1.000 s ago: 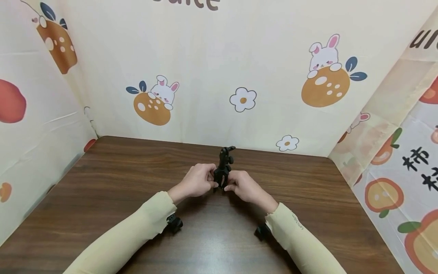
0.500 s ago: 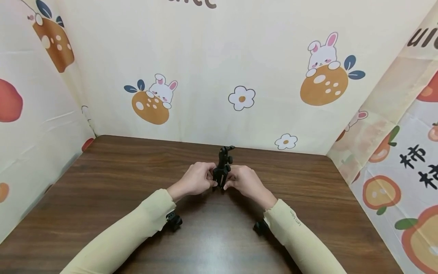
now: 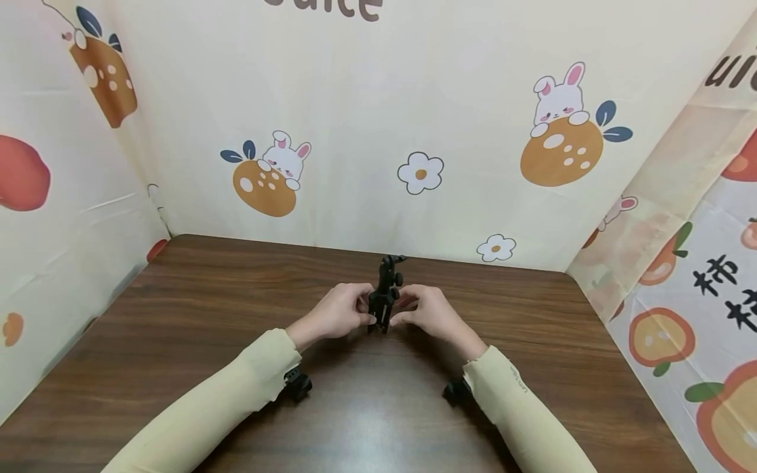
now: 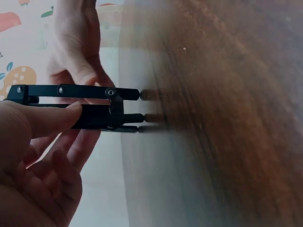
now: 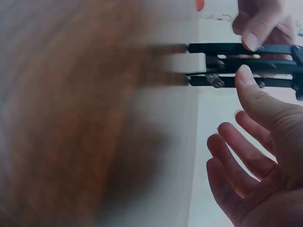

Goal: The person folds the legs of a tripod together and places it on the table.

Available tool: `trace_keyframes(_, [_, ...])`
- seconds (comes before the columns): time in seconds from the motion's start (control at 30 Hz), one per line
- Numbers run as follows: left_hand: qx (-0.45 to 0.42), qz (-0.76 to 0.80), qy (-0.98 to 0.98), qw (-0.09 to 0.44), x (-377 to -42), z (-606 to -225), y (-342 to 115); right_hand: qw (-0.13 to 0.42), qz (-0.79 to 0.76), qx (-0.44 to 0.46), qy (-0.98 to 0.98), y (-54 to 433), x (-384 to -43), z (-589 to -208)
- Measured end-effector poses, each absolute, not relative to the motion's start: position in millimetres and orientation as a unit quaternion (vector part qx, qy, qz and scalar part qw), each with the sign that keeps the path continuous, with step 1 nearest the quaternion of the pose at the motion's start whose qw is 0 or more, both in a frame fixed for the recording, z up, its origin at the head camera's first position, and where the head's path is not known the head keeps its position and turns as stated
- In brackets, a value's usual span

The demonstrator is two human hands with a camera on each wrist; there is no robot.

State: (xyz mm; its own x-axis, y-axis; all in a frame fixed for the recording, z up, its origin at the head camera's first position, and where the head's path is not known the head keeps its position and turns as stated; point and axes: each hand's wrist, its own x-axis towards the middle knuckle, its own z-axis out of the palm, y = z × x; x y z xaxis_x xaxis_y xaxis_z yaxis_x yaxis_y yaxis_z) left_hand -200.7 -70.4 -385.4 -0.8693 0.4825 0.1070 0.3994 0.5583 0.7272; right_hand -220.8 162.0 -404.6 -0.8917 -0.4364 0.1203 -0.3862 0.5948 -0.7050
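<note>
A small black tabletop tripod (image 3: pixel 383 303) stands upright between the two hands, its short legs drawn close together and its feet at the tabletop. My left hand (image 3: pixel 338 311) pinches it low on one side; in the left wrist view the thumb lies along a leg (image 4: pixel 94 116) with fingers behind. On the other side is my right hand (image 3: pixel 436 318). In the right wrist view its thumb tip overlaps the lower leg (image 5: pixel 227 81), while the other fingers spread loosely below, off the tripod. Knobs stick out from the tripod's right side, with a clamp-like head on top.
The brown wooden table (image 3: pixel 248 282) extends around both arms. Behind it hangs a cream curtain (image 3: pixel 355 98) printed with rabbits and fruit, close past the tripod. Printed sheets also flank the table left and right. A black camera mount (image 3: pixel 298 385) sits under each cuff.
The tripod's legs have come from slightly spread to close together. My right hand has eased away to the right and its fingers have loosened. My left hand keeps its grip.
</note>
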Motion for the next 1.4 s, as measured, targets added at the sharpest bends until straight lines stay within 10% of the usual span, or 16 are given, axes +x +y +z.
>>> trace_keyframes(0.83, [0.218,0.378,0.893,0.107,-206,-402,-71,-0.103,-0.579,-0.282,0.758,146,-188,-316])
trace_keyframes(1.4, [0.198,0.362,0.91,0.028,-198,-402,-76,-0.117,-0.602,-0.276,0.741,156,-190,-316])
